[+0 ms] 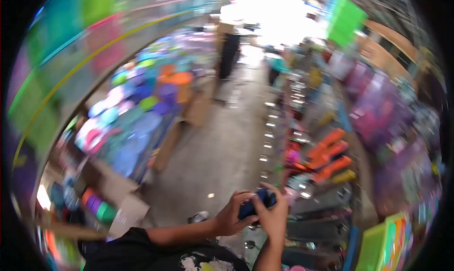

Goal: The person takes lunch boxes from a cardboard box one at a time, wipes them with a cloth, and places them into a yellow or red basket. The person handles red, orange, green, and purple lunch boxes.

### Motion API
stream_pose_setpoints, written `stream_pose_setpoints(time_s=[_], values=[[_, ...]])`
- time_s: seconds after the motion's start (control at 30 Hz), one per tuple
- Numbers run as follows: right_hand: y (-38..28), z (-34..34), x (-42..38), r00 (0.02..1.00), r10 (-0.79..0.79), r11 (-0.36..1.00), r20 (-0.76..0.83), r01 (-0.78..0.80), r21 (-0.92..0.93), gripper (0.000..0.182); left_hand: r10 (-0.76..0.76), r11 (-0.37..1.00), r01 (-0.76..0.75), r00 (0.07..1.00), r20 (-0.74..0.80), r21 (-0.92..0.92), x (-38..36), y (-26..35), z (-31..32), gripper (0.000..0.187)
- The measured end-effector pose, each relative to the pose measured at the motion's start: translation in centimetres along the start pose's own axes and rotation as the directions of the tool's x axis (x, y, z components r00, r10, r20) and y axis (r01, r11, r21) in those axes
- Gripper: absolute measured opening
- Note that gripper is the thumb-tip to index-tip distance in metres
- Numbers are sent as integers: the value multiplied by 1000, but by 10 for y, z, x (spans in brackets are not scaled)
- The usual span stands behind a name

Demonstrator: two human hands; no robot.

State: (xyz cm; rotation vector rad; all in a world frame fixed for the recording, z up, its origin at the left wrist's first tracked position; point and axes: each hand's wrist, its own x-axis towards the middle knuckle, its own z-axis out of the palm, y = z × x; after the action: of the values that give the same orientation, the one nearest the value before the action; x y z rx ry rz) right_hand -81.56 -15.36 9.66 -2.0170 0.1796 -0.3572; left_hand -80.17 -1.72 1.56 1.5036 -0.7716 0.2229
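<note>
In front of my body, at the lower middle of the head view, both hands are closed round a small dark blue object [255, 205]. Blur hides what kind of thing it is. My left hand [231, 216] grips its left side, fingers curled over the top. My right hand [274, 213] wraps its right side, with the thumb across the near face. The object is held above the floor, close to the edge of the goods on the right.
A concrete aisle [196, 157] runs ahead between goods. Left are colourful plastic wares [137, 101] and cardboard boxes [127, 214]. Right are orange-handled items [328, 153], grey trays [317, 228] and a green pack [378, 247]. Motion smears most of it.
</note>
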Motion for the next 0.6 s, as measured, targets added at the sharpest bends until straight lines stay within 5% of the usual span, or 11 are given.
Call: stream_pose_setpoints(time_s=[0.1,0.17,0.37,0.6], values=[[-3,50,3,957,113,984,269,-146,105,44,-167,983,177,969,-180,41,-49,11,-38,67],[-7,84,-5,922,44,984,386,-108,144,45,-367,922,387,894,-257,32,-84,26,-57,66],[-41,160,-48,694,-207,959,690,2,285,41,-297,841,500,745,-597,206,-161,84,-124,64],[-75,211,-83,519,-297,945,802,38,325,39,-197,530,793,460,-866,301,-207,139,-214,47]])
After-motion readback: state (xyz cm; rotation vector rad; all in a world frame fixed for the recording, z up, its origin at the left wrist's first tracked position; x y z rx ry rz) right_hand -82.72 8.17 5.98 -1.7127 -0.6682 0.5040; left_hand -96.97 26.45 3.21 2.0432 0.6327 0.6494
